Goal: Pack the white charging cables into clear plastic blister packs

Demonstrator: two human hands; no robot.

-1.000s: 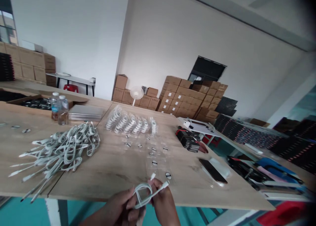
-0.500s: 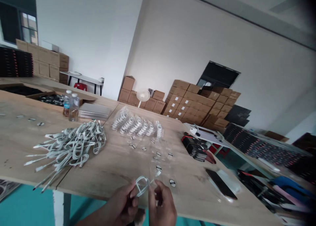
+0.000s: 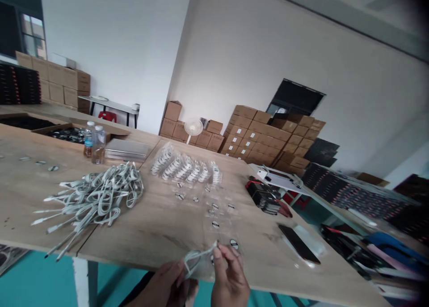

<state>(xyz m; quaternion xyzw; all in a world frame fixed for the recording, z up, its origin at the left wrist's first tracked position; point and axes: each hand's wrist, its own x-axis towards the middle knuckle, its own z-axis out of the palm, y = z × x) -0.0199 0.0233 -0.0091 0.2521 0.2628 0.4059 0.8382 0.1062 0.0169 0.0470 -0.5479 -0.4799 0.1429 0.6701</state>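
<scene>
A coiled white charging cable (image 3: 192, 257) is held between my two hands at the table's front edge. My left hand (image 3: 167, 282) is closed on the coil. My right hand (image 3: 229, 273) pinches the cable's end, thumb against fingers. Clear film, apparently a plastic bag, shows below the cable between the hands; how far it surrounds the cable I cannot tell. Clear bags with oval black-and-white labels (image 3: 215, 225) lie flat just beyond my right hand. Farther left is a tangled heap of white cables (image 3: 103, 193). Rows of bagged cables (image 3: 186, 168) lie beyond.
Two plastic bottles (image 3: 98, 145) stand beside a silvery flat stack (image 3: 126, 150) at the back left. To the right lie a dark phone (image 3: 299, 244) and a bundle of black flat items (image 3: 263, 196). Cardboard boxes (image 3: 258, 135) are piled by the wall.
My right hand has moved slightly right and drawn the cable's end away from the coil. Clear film now shows between the hands. My left hand still grips the coil.
</scene>
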